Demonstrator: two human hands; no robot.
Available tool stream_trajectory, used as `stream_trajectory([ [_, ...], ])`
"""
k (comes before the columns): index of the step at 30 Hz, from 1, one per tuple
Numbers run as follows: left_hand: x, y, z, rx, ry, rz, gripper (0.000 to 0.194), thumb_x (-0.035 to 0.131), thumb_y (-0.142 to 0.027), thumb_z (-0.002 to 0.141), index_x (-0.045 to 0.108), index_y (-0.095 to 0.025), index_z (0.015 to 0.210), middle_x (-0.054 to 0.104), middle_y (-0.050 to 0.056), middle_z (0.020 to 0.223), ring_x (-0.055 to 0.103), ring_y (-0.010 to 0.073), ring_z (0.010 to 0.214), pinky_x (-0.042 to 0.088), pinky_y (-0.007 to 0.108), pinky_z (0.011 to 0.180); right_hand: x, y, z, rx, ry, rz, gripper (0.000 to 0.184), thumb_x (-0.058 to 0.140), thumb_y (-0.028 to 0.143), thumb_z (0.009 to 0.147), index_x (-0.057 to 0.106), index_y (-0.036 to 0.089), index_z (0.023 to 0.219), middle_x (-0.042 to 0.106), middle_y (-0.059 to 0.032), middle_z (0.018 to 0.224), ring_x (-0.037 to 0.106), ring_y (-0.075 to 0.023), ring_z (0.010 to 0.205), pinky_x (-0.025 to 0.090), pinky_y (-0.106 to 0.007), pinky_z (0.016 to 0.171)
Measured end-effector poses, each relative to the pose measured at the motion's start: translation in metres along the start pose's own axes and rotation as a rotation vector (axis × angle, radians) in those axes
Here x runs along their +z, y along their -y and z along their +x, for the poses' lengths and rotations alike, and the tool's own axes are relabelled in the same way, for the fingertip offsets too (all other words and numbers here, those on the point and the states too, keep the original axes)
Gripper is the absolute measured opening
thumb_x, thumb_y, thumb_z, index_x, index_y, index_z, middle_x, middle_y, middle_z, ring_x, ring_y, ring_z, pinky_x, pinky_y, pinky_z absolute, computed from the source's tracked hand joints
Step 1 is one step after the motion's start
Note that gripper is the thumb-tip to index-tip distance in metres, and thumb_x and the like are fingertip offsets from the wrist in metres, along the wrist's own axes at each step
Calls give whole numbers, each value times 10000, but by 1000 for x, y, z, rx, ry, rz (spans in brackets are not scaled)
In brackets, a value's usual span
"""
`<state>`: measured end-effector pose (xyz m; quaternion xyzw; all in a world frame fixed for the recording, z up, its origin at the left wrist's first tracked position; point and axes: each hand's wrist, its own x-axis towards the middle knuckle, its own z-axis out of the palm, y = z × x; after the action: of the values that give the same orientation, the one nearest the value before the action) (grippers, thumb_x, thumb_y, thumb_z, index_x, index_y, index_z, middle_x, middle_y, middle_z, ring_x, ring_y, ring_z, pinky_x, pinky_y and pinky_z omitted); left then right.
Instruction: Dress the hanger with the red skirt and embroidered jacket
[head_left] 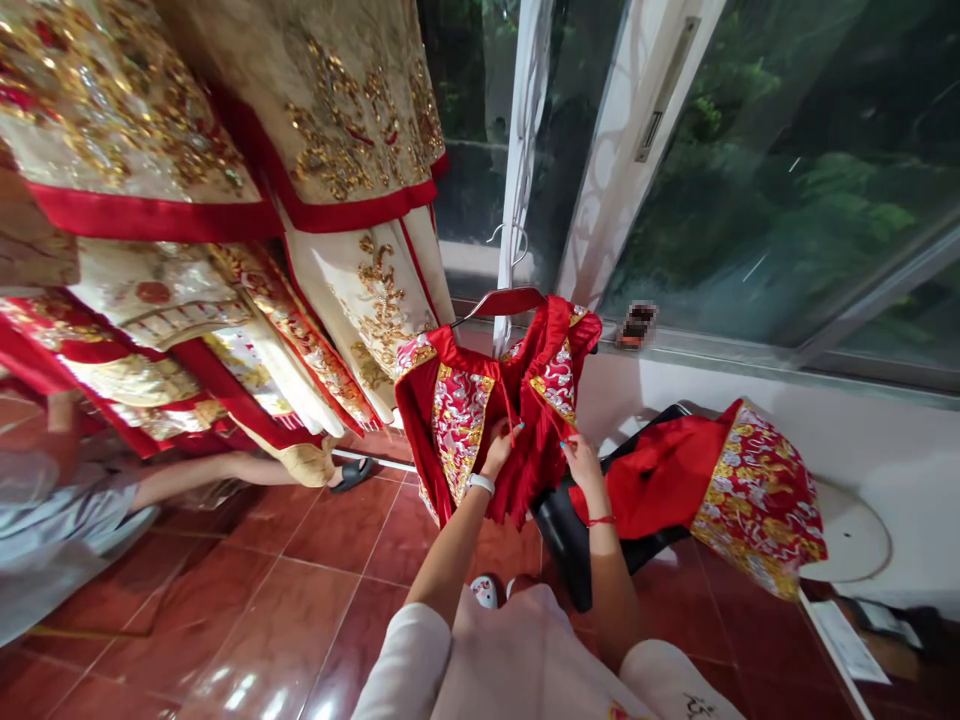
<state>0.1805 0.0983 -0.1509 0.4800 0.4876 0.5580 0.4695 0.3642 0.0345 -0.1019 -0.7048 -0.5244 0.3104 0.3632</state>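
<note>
A red jacket (463, 425) with gold and silver embroidered panels hangs, front gaping, on a hanger (510, 300) in front of me. My left hand (501, 450), with a white band at the wrist, is closed in a pinch on a thin red tie at the jacket's middle. On the other front edge, my right hand (582, 462) pinches a second red tie below the embroidered panel. The two hands are apart. Just right of my right hand, a red embroidered garment (757, 490) lies draped over a black chair (566, 550).
Cream and gold sequined costumes (360, 120) with red borders hang at the left. Beyond them, another person's leg (225, 468) shows. Windows (787, 180) stand behind a white ledge. Papers (847, 640) lie at lower right. Red tiles (292, 600) cover the floor.
</note>
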Motion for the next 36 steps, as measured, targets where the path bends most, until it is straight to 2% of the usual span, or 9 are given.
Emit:
stream_trajectory([
  [3, -3, -4, -17, -2, 8, 1, 244, 711, -366, 811, 647, -151, 908, 742, 99, 929, 674, 205, 867, 533, 333, 833, 22, 16, -9, -64, -123, -47, 182, 524, 366, 912, 590, 199, 886, 716, -99, 839, 703, -242, 809, 524, -330, 764],
  [7, -13, -8, -48, 18, 13, 33, 229, 704, -365, 809, 667, -150, 879, 742, 81, 915, 668, 209, 874, 535, 332, 837, 58, 41, -22, -193, 35, -48, 177, 538, 345, 929, 623, 203, 868, 733, -78, 818, 709, -225, 766, 513, -291, 710],
  [10, -21, -10, -65, 30, 11, 55, 217, 680, -356, 829, 679, -156, 911, 741, 89, 933, 671, 222, 892, 536, 349, 845, 68, 49, -24, -238, 74, -70, 150, 560, 289, 919, 606, 206, 803, 734, -79, 813, 710, -222, 775, 509, -284, 718],
  [14, -31, -14, -75, 75, 18, 90, 195, 605, -334, 880, 673, -161, 939, 731, 99, 972, 674, 222, 899, 532, 359, 862, 72, 49, -25, -264, 135, -117, 170, 547, 276, 947, 612, 205, 807, 739, -76, 822, 717, -216, 767, 501, -273, 703],
  [20, -43, -24, -80, 169, 58, 261, 151, 524, -261, 926, 649, -176, 923, 707, 95, 956, 666, 213, 874, 530, 358, 854, 81, 54, -36, -147, 157, -290, 242, 475, 225, 1001, 658, 186, 848, 735, -102, 753, 708, -197, 658, 449, -251, 593],
  [23, -46, -26, -83, 158, 96, 315, 128, 523, -228, 927, 643, -192, 951, 711, 88, 967, 674, 210, 875, 532, 349, 845, 75, 59, -36, -151, 197, -335, 264, 494, 176, 982, 647, 185, 767, 728, -104, 727, 702, -192, 638, 434, -250, 576],
  [27, -44, -24, -86, 133, 89, 265, 149, 525, -280, 950, 636, -188, 989, 718, 97, 998, 686, 221, 927, 532, 361, 879, 64, 62, -35, -163, 103, -356, 70, 632, 214, 918, 657, 179, 864, 756, -111, 842, 736, -232, 790, 449, -262, 644],
  [31, -40, -18, -87, 119, 102, 241, 153, 550, -291, 943, 640, -188, 1012, 724, 107, 1031, 692, 234, 971, 529, 383, 924, 66, 59, -40, -156, 130, -354, 209, 538, 236, 971, 646, 190, 798, 754, -109, 790, 729, -224, 735, 419, -262, 623],
  [36, -45, -12, -88, 97, 64, 295, 158, 565, -280, 938, 652, -181, 1025, 719, 113, 1031, 697, 241, 969, 532, 404, 933, 67, 59, -40, -201, 218, -243, 217, 522, 198, 940, 630, 198, 752, 753, -85, 771, 718, -196, 719, 415, -242, 636],
])
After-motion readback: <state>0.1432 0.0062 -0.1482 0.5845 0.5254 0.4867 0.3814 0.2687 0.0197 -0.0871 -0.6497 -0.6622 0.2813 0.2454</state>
